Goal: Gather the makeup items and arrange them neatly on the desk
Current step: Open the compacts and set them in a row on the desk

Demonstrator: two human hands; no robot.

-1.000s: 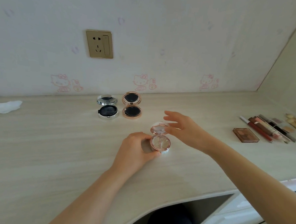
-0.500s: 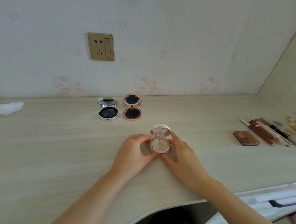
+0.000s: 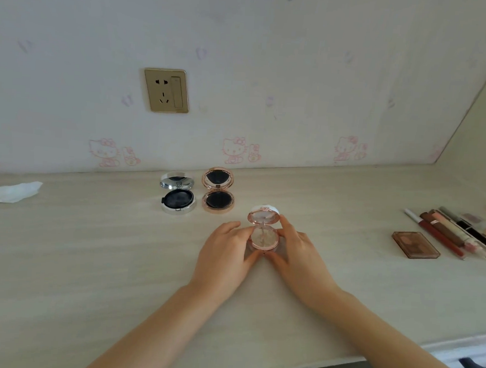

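Pink compact (image 3: 263, 233), lid up, near mid-table (image 3: 89, 259), cupped by left hand (image 3: 226, 256) and right hand (image 3: 298, 257) curled round its base; best slid, kept level, far-left beside rose-gold compact (image 3: 218, 193) and silver compact (image 3: 178, 192).

A pale wood-grain desk (image 3: 89, 259) fills the lower view. At 12 o'clock rises a white wall (image 3: 272, 57) with faint pink cartoon cat prints and a gold socket plate (image 3: 166, 90). At 2 o'clock stands a cream side panel (image 3: 483, 136).

home bedroom | cartoon-cat wallpaper (image 3: 239, 150) | wall socket (image 3: 166, 90) | makeup-strewn desk (image 3: 89, 259)
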